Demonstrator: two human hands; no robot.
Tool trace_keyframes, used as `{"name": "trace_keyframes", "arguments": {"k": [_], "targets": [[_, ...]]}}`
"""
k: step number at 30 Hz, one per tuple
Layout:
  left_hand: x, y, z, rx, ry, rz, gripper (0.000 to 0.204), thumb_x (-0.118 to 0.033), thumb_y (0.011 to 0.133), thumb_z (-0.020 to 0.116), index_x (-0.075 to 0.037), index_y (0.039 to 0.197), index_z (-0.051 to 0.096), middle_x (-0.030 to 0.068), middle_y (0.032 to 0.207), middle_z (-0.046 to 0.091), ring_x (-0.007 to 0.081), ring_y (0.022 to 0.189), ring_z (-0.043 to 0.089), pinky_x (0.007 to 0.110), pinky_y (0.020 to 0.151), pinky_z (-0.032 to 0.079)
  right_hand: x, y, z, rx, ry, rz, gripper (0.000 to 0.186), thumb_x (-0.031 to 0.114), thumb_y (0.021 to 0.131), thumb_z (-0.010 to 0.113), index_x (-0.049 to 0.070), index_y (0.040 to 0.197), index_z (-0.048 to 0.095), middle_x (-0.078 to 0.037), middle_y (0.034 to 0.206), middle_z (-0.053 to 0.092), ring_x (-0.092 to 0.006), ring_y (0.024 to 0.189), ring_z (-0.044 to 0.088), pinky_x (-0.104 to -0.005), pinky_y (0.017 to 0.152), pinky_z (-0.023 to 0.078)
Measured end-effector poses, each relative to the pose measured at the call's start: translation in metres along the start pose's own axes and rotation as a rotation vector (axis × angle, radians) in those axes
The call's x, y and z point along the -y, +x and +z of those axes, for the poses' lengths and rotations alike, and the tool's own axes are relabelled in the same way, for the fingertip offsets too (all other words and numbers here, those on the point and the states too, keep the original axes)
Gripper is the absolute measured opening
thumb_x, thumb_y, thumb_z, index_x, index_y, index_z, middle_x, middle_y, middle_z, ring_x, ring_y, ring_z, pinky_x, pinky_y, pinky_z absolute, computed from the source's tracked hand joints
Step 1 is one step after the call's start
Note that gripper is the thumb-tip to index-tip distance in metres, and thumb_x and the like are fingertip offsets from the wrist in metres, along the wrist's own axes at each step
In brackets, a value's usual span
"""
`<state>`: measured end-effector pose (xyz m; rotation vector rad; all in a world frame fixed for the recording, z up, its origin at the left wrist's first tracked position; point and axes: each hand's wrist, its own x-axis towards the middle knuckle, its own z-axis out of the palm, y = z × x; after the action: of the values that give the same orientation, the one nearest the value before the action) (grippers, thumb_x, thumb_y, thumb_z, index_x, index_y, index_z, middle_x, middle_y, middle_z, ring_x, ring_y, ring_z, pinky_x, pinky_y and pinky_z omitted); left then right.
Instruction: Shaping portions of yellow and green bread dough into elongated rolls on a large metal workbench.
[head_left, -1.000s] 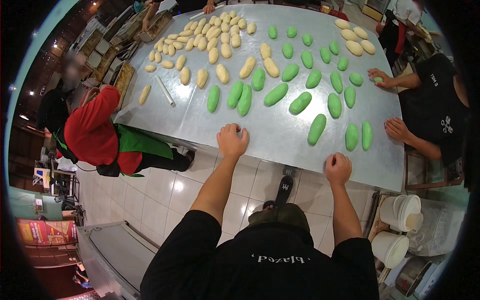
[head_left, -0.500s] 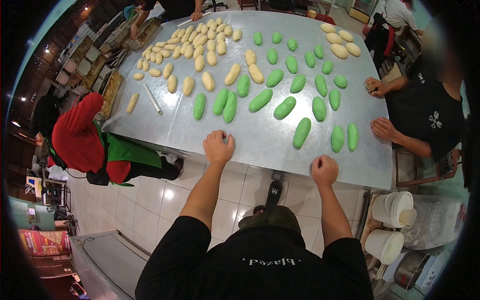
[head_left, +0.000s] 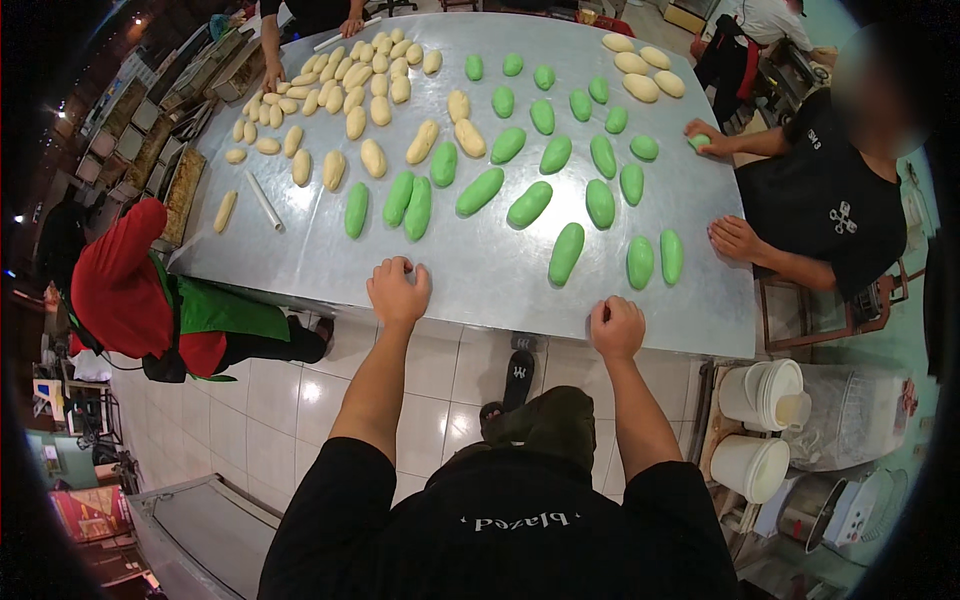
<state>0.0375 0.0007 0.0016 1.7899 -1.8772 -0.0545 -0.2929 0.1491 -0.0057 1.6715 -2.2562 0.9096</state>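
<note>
Two bare hands are seen from above, set well apart at the near edge of a metal table [head_left: 480, 290]. The left hand [head_left: 398, 290] and the right hand [head_left: 617, 327] are both curled and rested on the metal; no piece is seen held, though the palms are hidden, so whether they are fully closed cannot be told. Beyond them, green dough pieces [head_left: 566, 254] are spread over the middle and right of the table. Pale dough pieces [head_left: 374, 158] are crowded toward the far left, with a white rod [head_left: 264, 202] laid nearby. The view has swung slightly, but neither hand has been shifted, so the dough is left untouched by them. At the far left, a co-worker's hand [head_left: 272, 78] has been brought from a tin to the pale pieces.
</note>
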Motion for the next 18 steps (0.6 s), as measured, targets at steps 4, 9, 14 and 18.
{"name": "trace_keyframes", "arguments": {"k": [4,9,14,18], "targets": [[0.003,-0.0005,0.0007,-0.011,0.007,0.01,0.019,-0.029,0.083,0.065,-0.01,0.085,0.063,0.0056,0.088,0.062,0.0273,0.089,0.058,0.043,0.079,0.041,0.002,0.0005,-0.0008,0.0,-0.006,0.001,0.021,0.015,0.081,0.063,0.009,0.066,0.05,-0.008,0.068,0.057,-0.0314,0.068,0.055,-0.0447,0.065,0.042],[0.0041,0.0006,0.001,0.009,-0.011,0.023,0.017,-0.028,0.084,0.065,-0.011,0.087,0.063,0.0042,0.089,0.062,0.0259,0.089,0.057,0.042,0.079,0.039,0.0029,-0.0014,-0.0006,0.01,-0.017,0.022,0.018,0.015,0.079,0.064,0.009,0.066,0.052,-0.008,0.069,0.058,-0.0308,0.069,0.056,-0.044,0.065,0.042],[0.006,0.002,0.0006,0.018,-0.014,0.053,0.019,-0.029,0.084,0.064,-0.01,0.089,0.064,0.0048,0.091,0.062,0.0264,0.091,0.057,0.042,0.081,0.04,0.0044,0.0016,-0.001,-0.029,-0.013,0.032,0.018,0.015,0.078,0.064,0.01,0.065,0.053,-0.008,0.067,0.058,-0.0304,0.068,0.056,-0.044,0.064,0.043],[0.0073,0.0012,0.0009,0.029,0.023,0.043,0.021,-0.03,0.085,0.063,-0.01,0.09,0.063,0.0046,0.092,0.062,0.0266,0.092,0.057,0.042,0.083,0.04,0.0056,0.0022,-0.0014,-0.032,0.012,0.025,0.018,0.016,0.077,0.063,0.01,0.064,0.053,-0.007,0.065,0.058,-0.0299,0.066,0.056,-0.0441,0.064,0.043]]}}
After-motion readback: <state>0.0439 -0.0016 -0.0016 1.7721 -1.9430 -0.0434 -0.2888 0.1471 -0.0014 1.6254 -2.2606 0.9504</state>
